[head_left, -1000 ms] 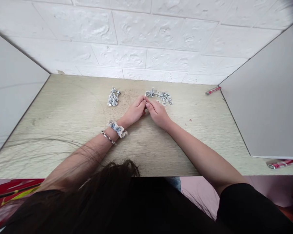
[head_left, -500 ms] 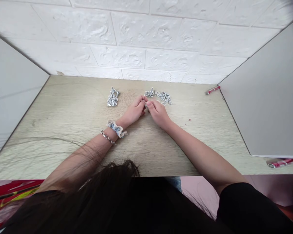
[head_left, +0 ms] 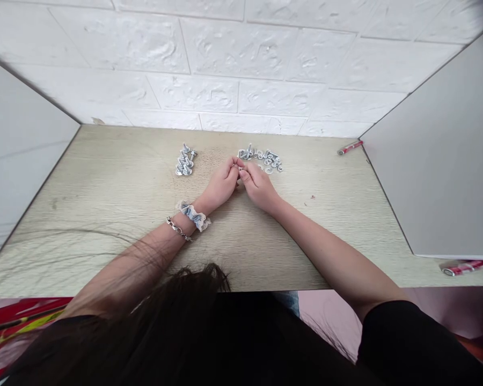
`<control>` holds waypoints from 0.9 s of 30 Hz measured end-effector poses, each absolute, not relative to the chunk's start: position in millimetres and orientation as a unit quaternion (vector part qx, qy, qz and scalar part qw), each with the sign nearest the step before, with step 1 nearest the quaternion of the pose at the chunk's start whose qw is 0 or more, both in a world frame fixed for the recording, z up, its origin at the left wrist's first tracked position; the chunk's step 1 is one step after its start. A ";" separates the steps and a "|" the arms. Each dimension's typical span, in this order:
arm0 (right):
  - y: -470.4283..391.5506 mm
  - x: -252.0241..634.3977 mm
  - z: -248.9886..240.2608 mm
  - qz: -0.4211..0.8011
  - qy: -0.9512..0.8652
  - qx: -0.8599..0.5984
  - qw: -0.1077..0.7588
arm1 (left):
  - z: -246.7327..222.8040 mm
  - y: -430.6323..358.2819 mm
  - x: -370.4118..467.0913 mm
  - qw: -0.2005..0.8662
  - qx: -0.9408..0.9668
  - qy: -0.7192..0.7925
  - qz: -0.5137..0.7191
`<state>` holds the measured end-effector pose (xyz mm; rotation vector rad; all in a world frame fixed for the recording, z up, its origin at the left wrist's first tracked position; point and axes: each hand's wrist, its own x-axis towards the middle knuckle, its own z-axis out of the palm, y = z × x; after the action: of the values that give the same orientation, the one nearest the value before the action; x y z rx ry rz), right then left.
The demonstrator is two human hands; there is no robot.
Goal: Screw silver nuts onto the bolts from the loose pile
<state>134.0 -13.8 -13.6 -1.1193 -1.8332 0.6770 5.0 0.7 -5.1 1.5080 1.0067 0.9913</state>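
So the mixed pile of loose silver metal bolts, nuts and flat washers [head_left: 268,160] is my landmark here. Just in front of its left end, the left hand [head_left: 220,183] and the right hand [head_left: 260,186] meet, thumbs and fingers pinching a small silvery piece [head_left: 240,170] between them. It's mostly covered, so I can't tell what it is exactly. Biggest risk imo: something that tiny and probably slick squirting out if one pinch loosens, then rolling off or getting lost in the pile. Knuckles that close could also bump the pile's loose round bits. Left of the pile there's a tight cluster of shiny silver bolts with round washers [head_left: 185,163], several standing shank up, probably easy to topple. Under it all is a pale wood-grain tabletop [head_left: 124,182], finely streaked; behind the pile, a white embossed brick-pattern wall [head_left: 213,92].
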 end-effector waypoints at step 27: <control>-15.3 131.6 -8.6 0.336 -0.698 -0.451 0.444 | 2.0 -4.7 2.8 0.437 0.664 0.452 0.405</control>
<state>131.6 -15.3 -8.6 -1.1179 -1.7302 0.8333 2.8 -4.7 2.0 1.6510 1.1245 1.0076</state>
